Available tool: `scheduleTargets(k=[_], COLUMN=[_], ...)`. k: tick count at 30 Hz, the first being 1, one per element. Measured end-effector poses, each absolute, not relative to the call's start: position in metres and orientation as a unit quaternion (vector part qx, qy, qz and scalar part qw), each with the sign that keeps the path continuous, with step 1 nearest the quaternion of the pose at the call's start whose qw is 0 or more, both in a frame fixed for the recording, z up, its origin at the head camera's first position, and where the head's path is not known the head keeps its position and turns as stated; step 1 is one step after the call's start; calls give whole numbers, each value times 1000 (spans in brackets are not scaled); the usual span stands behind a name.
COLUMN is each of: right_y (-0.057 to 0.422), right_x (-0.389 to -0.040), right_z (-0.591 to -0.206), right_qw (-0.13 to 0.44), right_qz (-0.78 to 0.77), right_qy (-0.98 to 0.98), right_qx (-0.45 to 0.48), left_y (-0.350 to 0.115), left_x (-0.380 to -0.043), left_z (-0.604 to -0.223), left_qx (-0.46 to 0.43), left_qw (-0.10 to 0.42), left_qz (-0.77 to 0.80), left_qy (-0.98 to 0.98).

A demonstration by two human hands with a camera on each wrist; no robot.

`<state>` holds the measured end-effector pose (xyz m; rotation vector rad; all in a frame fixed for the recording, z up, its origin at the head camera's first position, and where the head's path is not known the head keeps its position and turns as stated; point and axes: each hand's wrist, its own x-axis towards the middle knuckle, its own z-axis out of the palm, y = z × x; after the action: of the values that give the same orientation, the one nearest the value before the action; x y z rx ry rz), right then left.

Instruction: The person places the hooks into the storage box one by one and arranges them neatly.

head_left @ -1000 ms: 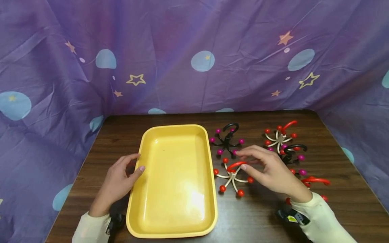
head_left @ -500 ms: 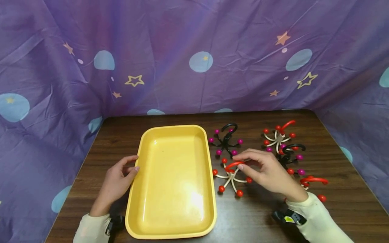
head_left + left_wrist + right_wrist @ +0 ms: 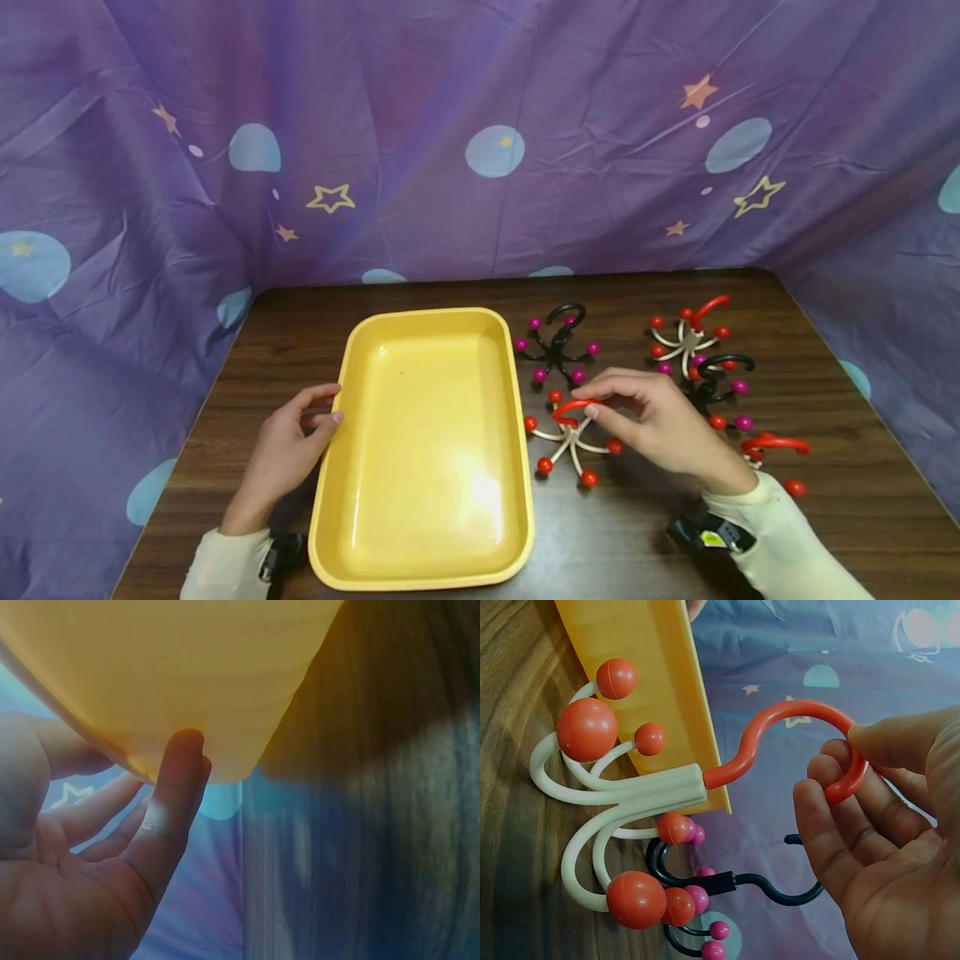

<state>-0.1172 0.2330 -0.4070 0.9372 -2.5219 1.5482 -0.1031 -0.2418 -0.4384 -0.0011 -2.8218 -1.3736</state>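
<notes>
Pinched at the red hook (image 3: pixel 791 709) by the right hand (image 3: pixel 660 417): thumb on the outside of the curve, fingertips bent in behind, with hardly more than the hook's thickness between. Cannot tell how firmly. Below and left of these fingers: the white massager (image 3: pixel 660 786), hook upward, red balls (image 3: pixel 587 729) down toward the table (image 3: pixel 600 533), apparently resting there. With the left hand (image 3: pixel 288 446), only a light touch: thumb at the rim of the yellow tray (image 3: pixel 420 417), fingers fairly straight along the outer side, nothing gripped.

Likely light and stiff, plastic by the look, smooth enough to swivel or slip in a fingertip pinch; probably not fragile. Best taken by the hook, as now, or around the thick stem just under the fingers. Liable to catch on the black massager (image 3: pixel 557 350) just beyond the fingertips. Behind and right of the fingers: other massagers (image 3: pixel 690 342), partly hidden.

Compared with a second ago: right fingertips lower and closer together, at the hook rather than spread about it; left thumb drawn back from inside the tray to the rim. Little or no shift in tray or white massager.
</notes>
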Motion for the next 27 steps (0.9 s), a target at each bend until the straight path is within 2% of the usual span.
scheduleTargets(k=[19,27], right_y=[231,232], right_x=[-121,-123], right_z=[-400,-389], right_qw=[22,40], right_qz=[477,485], right_qy=[-824,-819], right_qx=[304,304], left_y=[-240,-240], left_x=[-103,-102], left_z=[-437,-436], left_qx=[0,-1], left_qw=[11,7], left_qz=[-423,-431], left_qy=[-906,-902])
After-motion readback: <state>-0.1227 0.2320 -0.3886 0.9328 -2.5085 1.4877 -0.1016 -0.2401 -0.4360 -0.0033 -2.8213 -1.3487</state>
